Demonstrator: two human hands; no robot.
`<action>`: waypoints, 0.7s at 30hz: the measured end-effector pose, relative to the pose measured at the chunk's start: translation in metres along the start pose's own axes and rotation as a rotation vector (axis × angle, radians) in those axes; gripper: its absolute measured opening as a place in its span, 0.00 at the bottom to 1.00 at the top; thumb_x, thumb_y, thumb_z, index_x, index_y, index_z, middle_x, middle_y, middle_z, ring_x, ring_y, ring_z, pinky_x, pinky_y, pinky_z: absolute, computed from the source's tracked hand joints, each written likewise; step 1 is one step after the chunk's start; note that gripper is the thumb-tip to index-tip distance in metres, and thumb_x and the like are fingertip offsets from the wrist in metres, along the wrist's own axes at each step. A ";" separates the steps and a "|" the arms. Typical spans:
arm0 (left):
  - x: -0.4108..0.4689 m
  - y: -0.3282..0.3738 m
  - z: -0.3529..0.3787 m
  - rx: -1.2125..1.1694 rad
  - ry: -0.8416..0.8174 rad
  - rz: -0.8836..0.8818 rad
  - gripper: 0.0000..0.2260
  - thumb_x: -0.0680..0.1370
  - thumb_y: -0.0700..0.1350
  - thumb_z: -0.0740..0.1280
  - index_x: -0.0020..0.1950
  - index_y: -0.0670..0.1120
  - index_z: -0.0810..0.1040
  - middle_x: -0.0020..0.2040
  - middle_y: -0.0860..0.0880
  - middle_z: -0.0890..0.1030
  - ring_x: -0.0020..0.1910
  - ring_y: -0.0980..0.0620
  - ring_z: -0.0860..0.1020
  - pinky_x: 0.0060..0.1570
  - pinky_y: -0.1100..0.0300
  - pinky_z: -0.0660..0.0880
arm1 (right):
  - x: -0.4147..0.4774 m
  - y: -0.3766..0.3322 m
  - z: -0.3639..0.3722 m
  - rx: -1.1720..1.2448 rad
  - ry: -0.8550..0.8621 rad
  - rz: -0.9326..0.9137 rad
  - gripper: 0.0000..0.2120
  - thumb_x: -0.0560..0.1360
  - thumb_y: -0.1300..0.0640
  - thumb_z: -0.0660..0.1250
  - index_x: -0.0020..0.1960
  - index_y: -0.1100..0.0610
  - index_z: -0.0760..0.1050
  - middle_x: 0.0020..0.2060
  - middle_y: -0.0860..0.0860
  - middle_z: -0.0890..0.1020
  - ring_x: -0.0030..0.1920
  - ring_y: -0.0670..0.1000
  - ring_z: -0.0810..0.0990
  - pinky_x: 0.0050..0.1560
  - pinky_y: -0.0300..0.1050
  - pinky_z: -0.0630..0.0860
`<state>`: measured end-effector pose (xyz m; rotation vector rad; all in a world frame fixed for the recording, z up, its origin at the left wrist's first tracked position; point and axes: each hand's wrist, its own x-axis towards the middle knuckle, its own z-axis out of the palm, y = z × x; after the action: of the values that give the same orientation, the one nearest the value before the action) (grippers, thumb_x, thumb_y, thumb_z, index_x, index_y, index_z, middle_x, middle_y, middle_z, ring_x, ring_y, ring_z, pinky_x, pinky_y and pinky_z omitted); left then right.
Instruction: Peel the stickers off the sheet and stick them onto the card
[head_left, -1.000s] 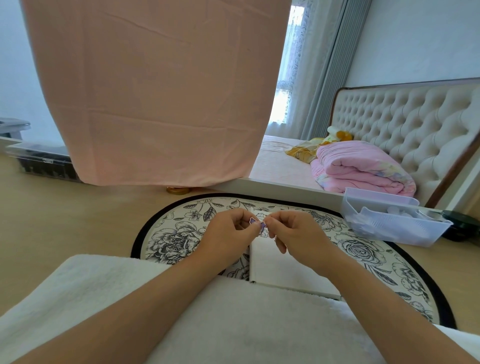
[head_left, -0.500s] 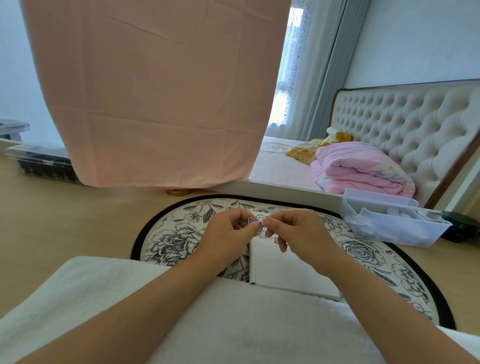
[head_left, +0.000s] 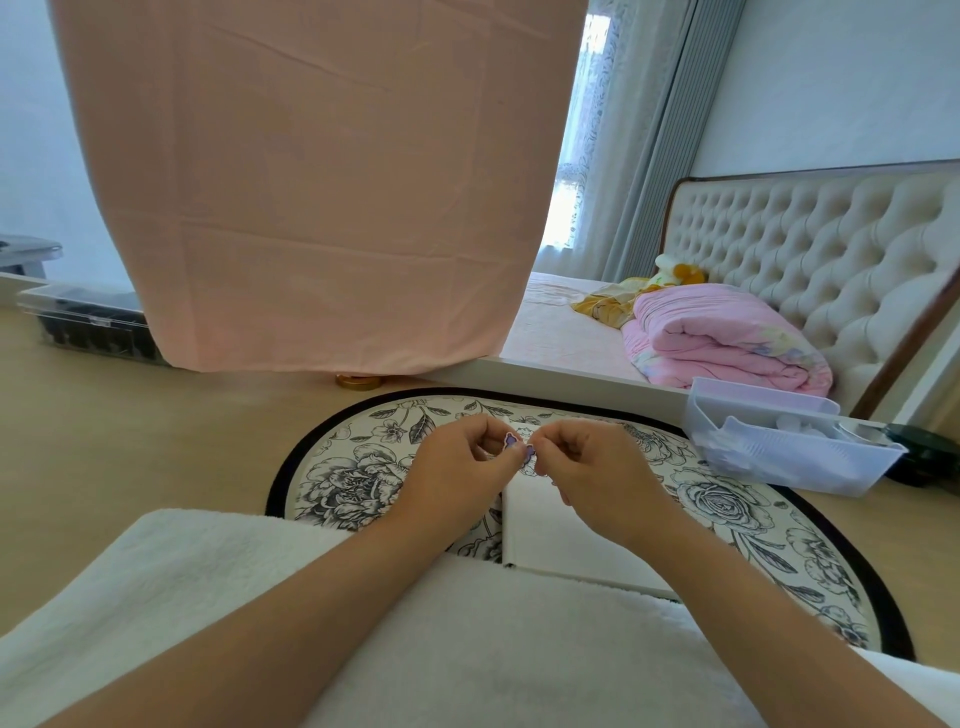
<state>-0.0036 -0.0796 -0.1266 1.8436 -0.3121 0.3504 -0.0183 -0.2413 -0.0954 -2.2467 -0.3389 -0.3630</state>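
A small purple sticker is held in the air between both hands, just above the far end of the white card. The left hand pinches its left part with curled fingers; the right hand pinches its right part likewise. The card lies flat on a round flowered rug, its near edge against a white towel. A clear bin stands to the right, beside the bed; a pink cloth hangs behind.

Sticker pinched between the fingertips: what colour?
Purple, with a pale edge. The sticker shows best in the head view, the only one.
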 end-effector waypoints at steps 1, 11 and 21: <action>-0.001 0.001 -0.001 0.062 0.042 0.018 0.04 0.74 0.50 0.74 0.45 0.55 0.80 0.36 0.60 0.80 0.31 0.61 0.74 0.32 0.69 0.70 | 0.000 0.000 0.001 0.017 0.015 0.015 0.13 0.78 0.58 0.66 0.35 0.54 0.81 0.26 0.49 0.78 0.27 0.44 0.70 0.33 0.40 0.69; -0.007 0.009 0.001 0.242 0.071 0.030 0.05 0.76 0.57 0.70 0.43 0.58 0.83 0.39 0.63 0.82 0.34 0.62 0.77 0.39 0.57 0.78 | 0.000 0.003 0.004 -0.061 0.155 -0.037 0.10 0.78 0.54 0.69 0.39 0.49 0.83 0.30 0.43 0.81 0.31 0.45 0.78 0.37 0.44 0.77; -0.004 0.005 0.002 0.054 -0.005 -0.052 0.07 0.76 0.51 0.70 0.39 0.54 0.83 0.35 0.50 0.84 0.28 0.57 0.74 0.35 0.54 0.76 | -0.001 0.004 0.004 -0.176 0.143 -0.100 0.09 0.77 0.52 0.68 0.40 0.46 0.83 0.32 0.39 0.81 0.34 0.45 0.80 0.41 0.49 0.80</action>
<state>-0.0092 -0.0826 -0.1242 1.9020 -0.2591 0.3210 -0.0170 -0.2408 -0.1004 -2.3644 -0.3566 -0.6247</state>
